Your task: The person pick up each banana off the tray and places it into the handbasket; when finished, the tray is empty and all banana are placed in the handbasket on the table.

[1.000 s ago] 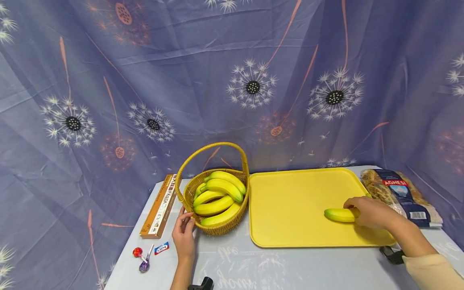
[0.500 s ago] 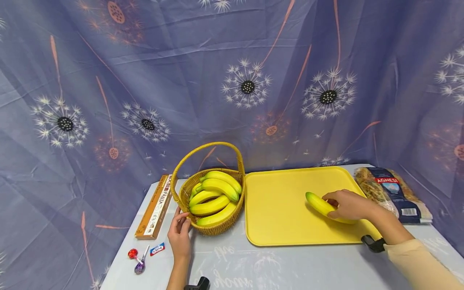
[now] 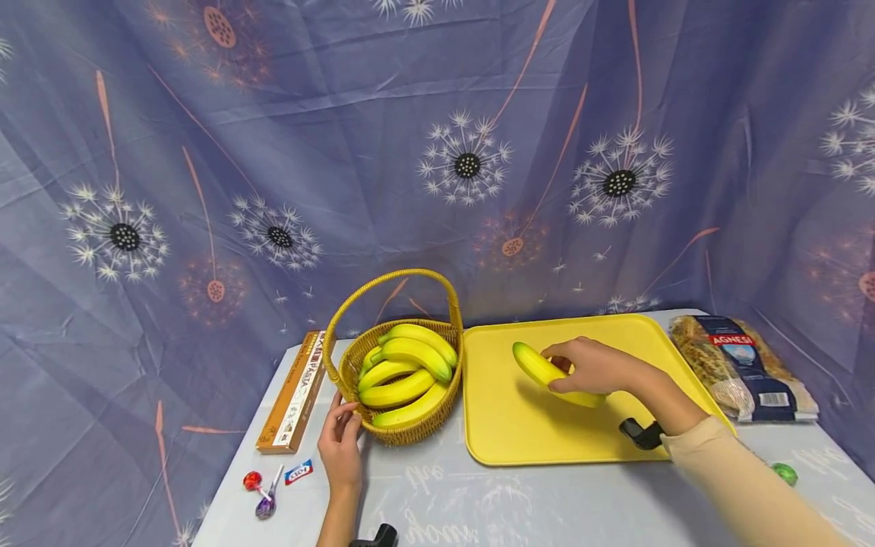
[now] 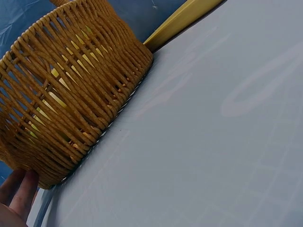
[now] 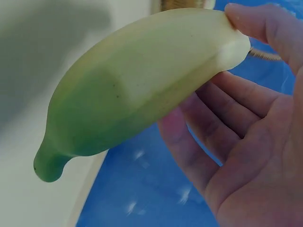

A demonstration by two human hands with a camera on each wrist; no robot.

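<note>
In the head view a yellow-green banana [image 3: 540, 368] is tilted over the yellow tray [image 3: 499, 433], a shadow beneath it. My right hand [image 3: 601, 368] grips it from above. The right wrist view shows the banana [image 5: 132, 85] between thumb and fingers, its green stem end pointing away from the palm. On the left, a wicker basket [image 3: 410, 433] with a tall handle contains several bananas [image 3: 410, 365]. My left hand [image 3: 340, 444] holds the basket's near left side, fingers bent against the rim. In the left wrist view two digits [image 4: 26, 189] touch the woven wall.
Left of the basket lies a long pasta box [image 3: 294, 395]. Nearer are a red lollipop [image 3: 252, 480], a purple lollipop [image 3: 265, 507] and a small wrapped sweet [image 3: 298, 472]. A pasta bag [image 3: 745, 372] lies beyond the tray's right edge, a green ball-shaped item [image 3: 784, 474] in front.
My right hand has moved left across the tray with the banana, which has turned and risen from the tray. The green item has come into sight. My left hand stays at the basket.
</note>
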